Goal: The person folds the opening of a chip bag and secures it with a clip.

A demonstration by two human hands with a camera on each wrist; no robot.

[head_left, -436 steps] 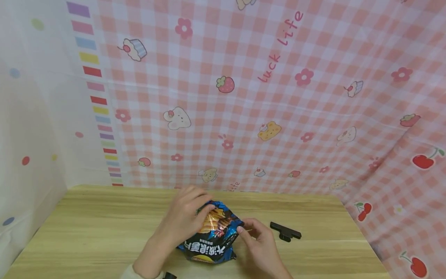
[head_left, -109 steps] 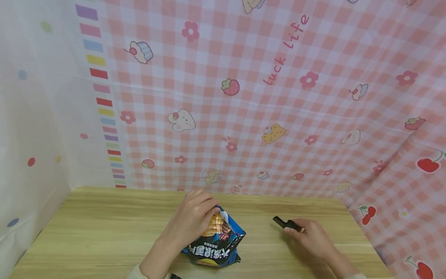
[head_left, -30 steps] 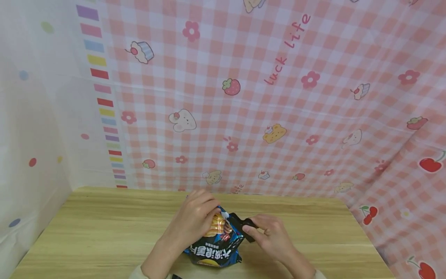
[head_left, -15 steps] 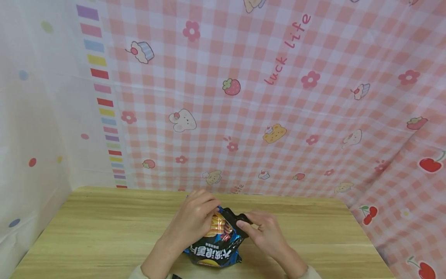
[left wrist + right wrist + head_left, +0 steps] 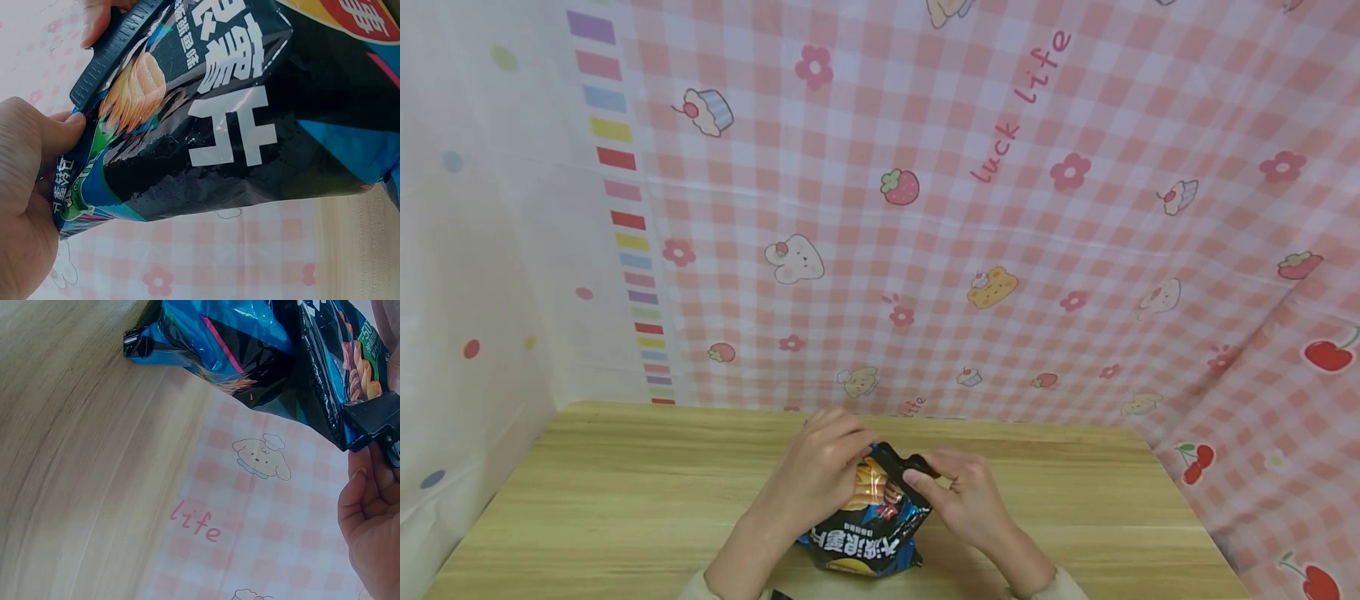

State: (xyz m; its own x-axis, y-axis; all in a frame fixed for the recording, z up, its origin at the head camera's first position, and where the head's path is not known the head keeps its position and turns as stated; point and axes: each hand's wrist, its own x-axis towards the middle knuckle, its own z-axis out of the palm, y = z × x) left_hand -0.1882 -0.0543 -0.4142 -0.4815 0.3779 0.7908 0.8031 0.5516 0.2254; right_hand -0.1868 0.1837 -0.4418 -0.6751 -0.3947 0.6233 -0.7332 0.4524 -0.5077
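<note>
A black and blue bag of potato chips (image 5: 865, 533) stands at the front middle of the table, its upper edge folded. My left hand (image 5: 823, 462) grips that folded edge at its left end, thumb on the printed front in the left wrist view. A long black bag clip (image 5: 901, 472) lies along the right part of the same edge, its bar (image 5: 112, 59) reaching close to the left thumb. With thumb and fingers, my right hand (image 5: 966, 496) pinches the clip's handle. In the right wrist view the clip (image 5: 375, 419) straddles the bag's corner.
The wooden table (image 5: 647, 492) extends to both sides of the bag. Behind it hangs a pink checked cloth (image 5: 925, 250), with white cloth on the left. A small black object (image 5: 780, 595) shows by the left sleeve at the bottom edge.
The clip first lay on the table at right; my right hand picked it up and carried it left to the bag. Over the last second it slid further onto the folded edge. Left hand holds still.
</note>
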